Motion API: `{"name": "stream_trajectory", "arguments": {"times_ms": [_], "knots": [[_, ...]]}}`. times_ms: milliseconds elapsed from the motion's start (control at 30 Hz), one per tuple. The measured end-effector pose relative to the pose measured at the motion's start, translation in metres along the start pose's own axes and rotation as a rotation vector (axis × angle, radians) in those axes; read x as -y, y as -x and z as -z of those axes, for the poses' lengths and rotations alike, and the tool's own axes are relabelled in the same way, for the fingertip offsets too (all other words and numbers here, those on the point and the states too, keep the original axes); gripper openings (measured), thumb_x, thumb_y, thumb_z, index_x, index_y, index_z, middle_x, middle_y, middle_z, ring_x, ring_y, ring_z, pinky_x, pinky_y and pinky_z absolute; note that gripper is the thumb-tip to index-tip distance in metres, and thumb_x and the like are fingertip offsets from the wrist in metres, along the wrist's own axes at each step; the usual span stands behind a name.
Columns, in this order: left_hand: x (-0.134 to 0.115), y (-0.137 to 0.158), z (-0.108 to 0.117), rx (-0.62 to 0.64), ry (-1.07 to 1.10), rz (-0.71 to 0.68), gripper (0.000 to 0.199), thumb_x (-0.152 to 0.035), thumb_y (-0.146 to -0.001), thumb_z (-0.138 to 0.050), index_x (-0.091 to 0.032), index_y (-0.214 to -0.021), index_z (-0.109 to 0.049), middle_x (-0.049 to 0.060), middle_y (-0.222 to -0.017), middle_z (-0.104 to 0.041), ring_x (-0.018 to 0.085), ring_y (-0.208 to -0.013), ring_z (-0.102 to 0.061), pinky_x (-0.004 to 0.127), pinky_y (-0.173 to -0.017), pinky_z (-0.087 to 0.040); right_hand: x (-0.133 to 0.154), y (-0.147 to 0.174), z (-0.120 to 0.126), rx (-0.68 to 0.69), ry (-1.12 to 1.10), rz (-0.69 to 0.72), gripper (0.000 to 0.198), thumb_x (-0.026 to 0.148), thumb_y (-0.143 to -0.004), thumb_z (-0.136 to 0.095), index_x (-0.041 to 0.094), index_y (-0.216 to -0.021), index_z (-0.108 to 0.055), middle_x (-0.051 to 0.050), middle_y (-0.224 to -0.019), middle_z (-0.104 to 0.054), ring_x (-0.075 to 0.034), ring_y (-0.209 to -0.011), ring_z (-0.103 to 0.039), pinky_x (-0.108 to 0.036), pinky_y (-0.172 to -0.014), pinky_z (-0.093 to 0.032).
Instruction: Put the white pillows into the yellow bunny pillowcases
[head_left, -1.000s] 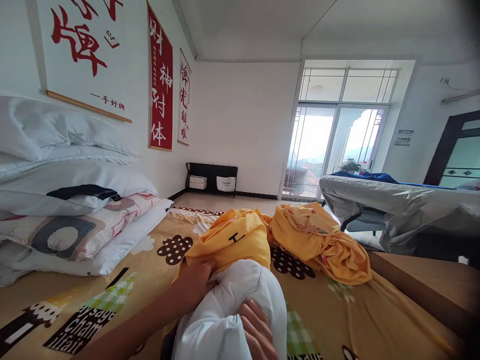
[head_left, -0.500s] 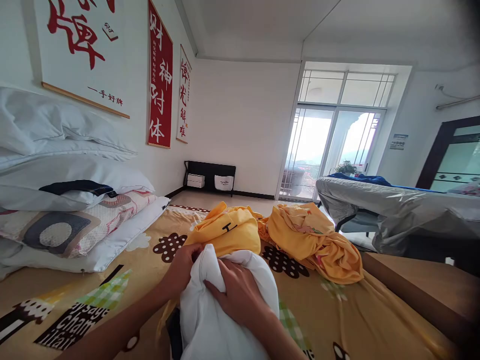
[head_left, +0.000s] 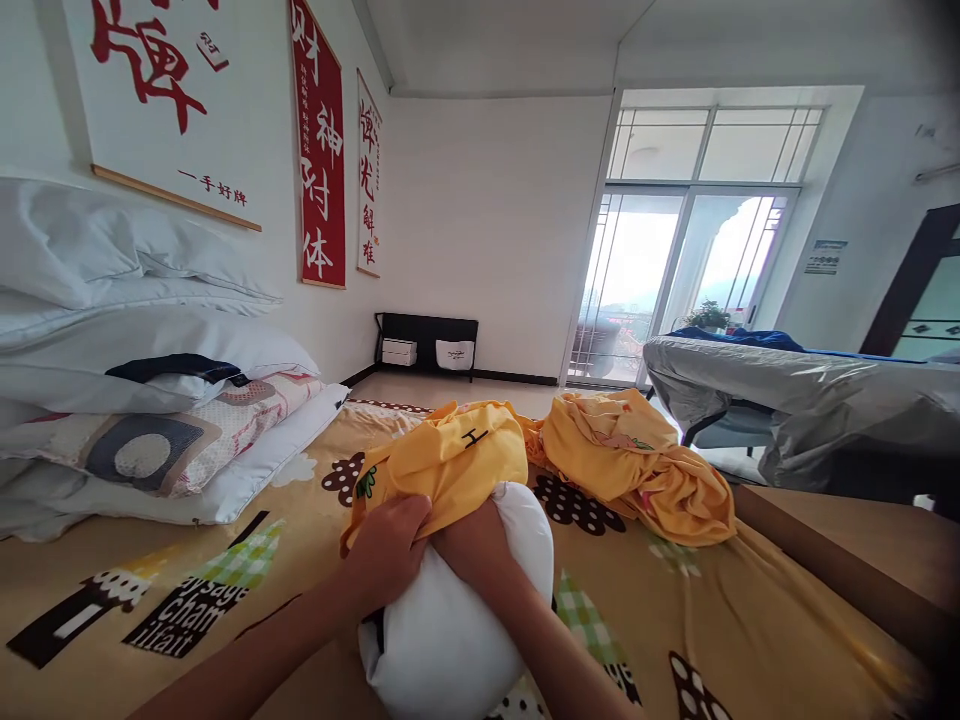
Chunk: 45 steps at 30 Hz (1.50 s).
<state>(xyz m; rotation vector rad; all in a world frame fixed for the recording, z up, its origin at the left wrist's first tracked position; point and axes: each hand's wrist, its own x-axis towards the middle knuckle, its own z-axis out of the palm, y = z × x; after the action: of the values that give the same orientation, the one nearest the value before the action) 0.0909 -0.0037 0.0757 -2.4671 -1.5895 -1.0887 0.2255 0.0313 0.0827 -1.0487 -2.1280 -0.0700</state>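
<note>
A plump white pillow lies in front of me, its far end tucked under a yellow pillowcase with a black letter on it. My left hand is closed on the near edge of the pillowcase, thumb on top, at the pillow's left side. Between the case and the pillow reaches my right hand. Its fingers are hidden under the yellow cloth, and its wrist rests against the white pillow.
At the left stand several stacked pillows. A crumpled heap of yellow cloth lies to the right on the patterned bedsheet. Farther right is a table under a plastic cover. A black rack stands by the far wall.
My right hand has gone from the top of the pillow to under the pillowcase edge. My left hand now grips that edge, and the case covers the pillow's far end. The view has shifted slightly.
</note>
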Motion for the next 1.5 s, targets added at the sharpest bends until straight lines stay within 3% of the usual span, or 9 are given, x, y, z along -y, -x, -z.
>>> {"name": "stream_trajectory", "arguments": {"times_ms": [233, 433, 533, 633, 733, 967, 1033, 1233, 1500], "knots": [[0.003, 0.021, -0.013, -0.03, 0.04, -0.108, 0.011, -0.012, -0.08, -0.036, -0.022, -0.076, -0.036, 0.002, -0.074, -0.056, 0.019, -0.07, -0.054, 0.029, -0.063, -0.037, -0.001, 0.038, 0.03, 0.181, 0.031, 0.104, 0.023, 0.028, -0.089, -0.052, 0.019, -0.106, -0.064, -0.007, -0.112, -0.067, -0.024, -0.106, -0.06, -0.035, -0.091, -0.048], [0.002, 0.024, -0.01, -0.04, 0.046, -0.125, 0.011, -0.01, -0.08, -0.038, -0.021, -0.079, -0.039, 0.002, -0.076, -0.059, 0.019, -0.072, -0.057, 0.028, -0.063, -0.039, -0.001, 0.122, 0.03, -0.223, 0.433, 0.365, 0.058, 0.033, -0.089, -0.05, 0.009, -0.141, -0.041, -0.018, -0.134, -0.053, -0.031, -0.125, -0.049, -0.04, -0.093, -0.048], [0.004, 0.017, -0.003, -0.067, 0.04, -0.071, 0.008, -0.014, -0.083, -0.039, -0.022, -0.08, -0.04, 0.001, -0.071, -0.06, 0.018, -0.065, -0.058, 0.027, -0.06, -0.039, -0.006, 0.142, 0.012, -0.317, 0.509, 0.368, 0.07, 0.054, -0.087, -0.049, 0.017, -0.144, -0.04, -0.018, -0.137, -0.051, -0.037, -0.128, -0.046, -0.049, -0.094, -0.044], [0.006, 0.01, 0.006, -0.127, -0.02, -0.115, 0.008, -0.014, -0.083, -0.04, -0.022, -0.079, -0.04, 0.0, -0.067, -0.06, 0.017, -0.061, -0.058, 0.026, -0.056, -0.038, -0.008, 0.129, 0.001, -0.249, 0.44, 0.399, 0.085, 0.066, -0.08, -0.052, 0.016, -0.146, -0.036, -0.02, -0.139, -0.048, -0.039, -0.127, -0.045, -0.051, -0.096, -0.041], [0.005, 0.009, 0.014, -0.23, -0.11, -0.228, 0.013, -0.009, -0.08, -0.041, -0.022, -0.075, -0.039, -0.002, -0.062, -0.058, 0.016, -0.056, -0.056, 0.025, -0.052, -0.035, -0.002, 0.098, 0.001, -0.088, 0.281, 0.375, 0.086, 0.056, -0.08, -0.058, 0.012, -0.148, -0.029, -0.018, -0.142, -0.046, -0.033, -0.131, -0.042, -0.048, -0.104, -0.037], [0.001, 0.021, 0.028, -0.334, -0.347, -0.478, 0.022, 0.0, -0.077, -0.037, -0.021, -0.072, -0.041, -0.002, -0.059, -0.051, 0.015, -0.053, -0.049, 0.027, -0.052, -0.033, 0.01, 0.02, -0.016, 0.134, -0.022, 0.297, 0.038, 0.022, -0.073, -0.052, 0.017, -0.11, -0.06, -0.01, -0.107, -0.065, -0.026, -0.104, -0.057, -0.039, -0.092, -0.043], [0.007, 0.02, 0.031, -0.36, -0.376, -0.461, 0.022, -0.001, -0.081, -0.037, -0.021, -0.072, -0.041, -0.003, -0.058, -0.049, 0.014, -0.052, -0.048, 0.026, -0.052, -0.033, 0.007, 0.001, -0.023, 0.104, -0.026, 0.289, 0.032, 0.02, -0.073, -0.05, 0.017, -0.103, -0.061, -0.009, -0.102, -0.065, -0.025, -0.1, -0.058, -0.039, -0.089, -0.044], [0.036, 0.019, 0.04, -0.486, -0.706, -0.309, 0.013, -0.014, -0.089, -0.043, -0.014, -0.097, -0.053, 0.005, -0.076, -0.059, 0.022, -0.07, -0.058, 0.034, -0.066, -0.044, -0.001, -0.019, -0.029, -0.129, 0.009, 0.248, 0.064, 0.025, -0.078, -0.056, 0.013, -0.139, -0.039, -0.013, -0.144, -0.044, -0.026, -0.131, -0.04, -0.043, -0.108, -0.032], [0.057, 0.029, 0.043, -0.391, -0.849, -0.2, 0.014, -0.007, -0.08, -0.046, -0.018, -0.076, -0.054, 0.002, -0.06, -0.059, 0.022, -0.053, -0.059, 0.032, -0.051, -0.042, 0.005, 0.044, -0.053, -0.387, 0.127, 0.582, 0.052, 0.026, -0.082, -0.054, 0.01, -0.131, -0.049, -0.015, -0.138, -0.05, -0.03, -0.137, -0.032, -0.048, -0.11, -0.031]]}}
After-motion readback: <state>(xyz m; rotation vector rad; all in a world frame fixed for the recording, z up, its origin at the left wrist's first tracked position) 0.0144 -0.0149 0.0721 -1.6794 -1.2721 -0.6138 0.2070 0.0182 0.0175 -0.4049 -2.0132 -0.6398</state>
